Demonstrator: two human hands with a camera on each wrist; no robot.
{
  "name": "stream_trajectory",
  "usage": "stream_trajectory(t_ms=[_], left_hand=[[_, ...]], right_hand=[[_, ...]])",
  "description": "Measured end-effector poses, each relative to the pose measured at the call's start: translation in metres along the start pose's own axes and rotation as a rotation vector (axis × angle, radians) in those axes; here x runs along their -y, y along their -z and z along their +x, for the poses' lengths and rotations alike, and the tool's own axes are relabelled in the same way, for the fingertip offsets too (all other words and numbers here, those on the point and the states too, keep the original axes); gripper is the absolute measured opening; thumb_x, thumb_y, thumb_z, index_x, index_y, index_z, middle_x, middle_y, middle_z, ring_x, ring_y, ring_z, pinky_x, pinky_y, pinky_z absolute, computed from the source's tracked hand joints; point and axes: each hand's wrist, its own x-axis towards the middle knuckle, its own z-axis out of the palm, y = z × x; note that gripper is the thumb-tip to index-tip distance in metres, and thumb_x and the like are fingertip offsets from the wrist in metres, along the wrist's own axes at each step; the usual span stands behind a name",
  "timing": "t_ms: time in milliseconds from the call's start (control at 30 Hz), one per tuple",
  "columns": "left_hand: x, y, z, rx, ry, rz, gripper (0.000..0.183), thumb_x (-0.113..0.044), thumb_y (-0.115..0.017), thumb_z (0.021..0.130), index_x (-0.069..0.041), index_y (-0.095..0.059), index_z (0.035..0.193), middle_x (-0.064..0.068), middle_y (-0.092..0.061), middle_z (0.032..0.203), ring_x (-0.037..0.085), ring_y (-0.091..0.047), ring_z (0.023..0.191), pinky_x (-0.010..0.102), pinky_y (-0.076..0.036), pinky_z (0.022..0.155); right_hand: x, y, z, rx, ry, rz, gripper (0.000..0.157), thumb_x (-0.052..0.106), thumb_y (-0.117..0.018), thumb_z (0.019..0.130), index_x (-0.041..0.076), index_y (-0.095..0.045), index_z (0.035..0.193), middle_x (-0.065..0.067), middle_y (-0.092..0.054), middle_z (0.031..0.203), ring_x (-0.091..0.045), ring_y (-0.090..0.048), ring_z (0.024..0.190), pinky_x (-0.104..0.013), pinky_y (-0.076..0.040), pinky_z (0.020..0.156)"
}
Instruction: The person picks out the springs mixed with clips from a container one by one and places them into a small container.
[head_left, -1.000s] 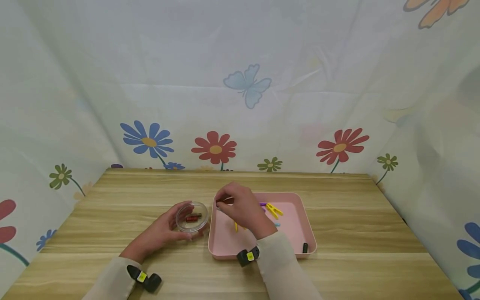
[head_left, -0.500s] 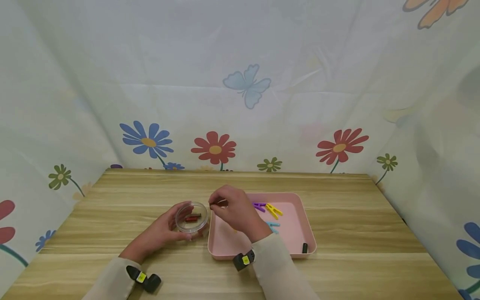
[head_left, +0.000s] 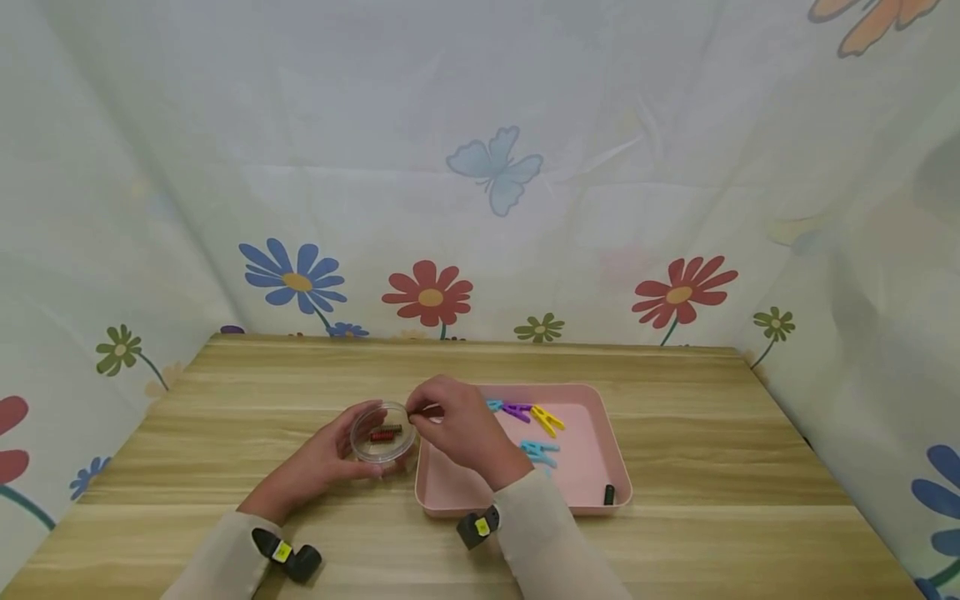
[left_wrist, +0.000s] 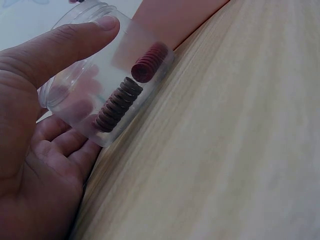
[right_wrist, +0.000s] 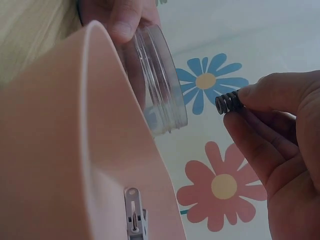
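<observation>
My left hand (head_left: pixel 337 446) grips a clear plastic jar (left_wrist: pixel 75 100) by its sides, low over the table and left of the pink tray (head_left: pixel 517 510). Inside the jar lie a red spring (left_wrist: pixel 150 62) and a dark grey spring (left_wrist: pixel 119 105). Between thumb and fingertips, my right hand (head_left: pixel 465 425) pinches another dark spring (right_wrist: pixel 228 102). In the head view the right fingertips are at the jar's right rim; the right wrist view shows the pinched spring apart from the jar, beyond its mouth.
The tray holds blue clothespins (head_left: pixel 538 451), a purple clothespin (head_left: pixel 517 412), a yellow clothespin (head_left: pixel 547 420) and a grey clothespin (right_wrist: pixel 134 215). A small black piece (head_left: pixel 609 495) lies in its near right corner. A flowered curtain (head_left: pixel 480 275) hangs behind the table.
My right hand has moved left from over the tray to the jar's rim, carrying the dark spring. More clothespins have come into sight in the tray. The left hand and jar stay in place.
</observation>
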Motion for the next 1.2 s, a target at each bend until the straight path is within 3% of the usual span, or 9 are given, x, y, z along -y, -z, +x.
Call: stream_trajectory(t_ms=[167, 400, 567, 733, 1200], left_hand=[[-0.001, 0.001, 0.0, -0.001, 0.013, 0.009, 0.091, -0.034, -0.084, 0.073, -0.032, -0.032, 0.147, 0.002, -0.04, 0.153, 0.022, -0.032, 0.145, 0.002, -0.029, 0.1], [-0.001, 0.003, 0.001, 0.005, -0.025, 0.012, 0.09, -0.031, -0.083, 0.074, -0.028, -0.031, 0.148, 0.007, -0.038, 0.154, 0.028, -0.03, 0.146, 0.003, -0.03, 0.101], [-0.001, 0.002, 0.002, 0.002, -0.023, 0.017, 0.091, -0.032, -0.083, 0.074, -0.026, -0.032, 0.148, 0.007, -0.039, 0.154, 0.028, -0.031, 0.145, 0.013, -0.032, 0.108], [0.0, 0.0, 0.0, 0.0, -0.027, 0.007, 0.092, -0.029, -0.084, 0.074, -0.022, -0.031, 0.149, 0.008, -0.04, 0.153, 0.029, -0.031, 0.145, 0.004, -0.03, 0.101], [0.001, 0.002, 0.0, 0.003, -0.019, 0.008, 0.091, -0.032, -0.083, 0.074, -0.024, -0.031, 0.149, 0.006, -0.039, 0.153, 0.029, -0.03, 0.146, 0.003, -0.029, 0.1]], right_hand=[[0.001, -0.004, 0.002, 0.005, 0.023, -0.039, 0.007, 0.011, -0.064, 0.092, 0.016, -0.067, 0.097, 0.005, -0.064, 0.101, -0.002, -0.064, 0.094, -0.013, -0.052, 0.084], [0.002, -0.006, 0.004, 0.013, 0.034, -0.065, 0.008, 0.011, -0.066, 0.092, 0.016, -0.066, 0.098, 0.005, -0.064, 0.101, -0.002, -0.064, 0.095, -0.012, -0.052, 0.084], [0.003, -0.01, 0.003, 0.031, 0.028, -0.072, 0.008, 0.01, -0.065, 0.092, 0.015, -0.067, 0.098, 0.003, -0.065, 0.1, -0.003, -0.065, 0.094, -0.015, -0.053, 0.084], [0.007, -0.014, 0.001, 0.063, -0.003, -0.089, 0.009, 0.012, -0.065, 0.092, 0.017, -0.067, 0.1, 0.005, -0.065, 0.103, -0.004, -0.064, 0.096, -0.018, -0.054, 0.085], [0.008, -0.021, 0.001, 0.098, -0.032, -0.121, 0.011, 0.014, -0.063, 0.094, 0.017, -0.067, 0.103, 0.007, -0.064, 0.105, -0.005, -0.063, 0.1, -0.022, -0.055, 0.088]])
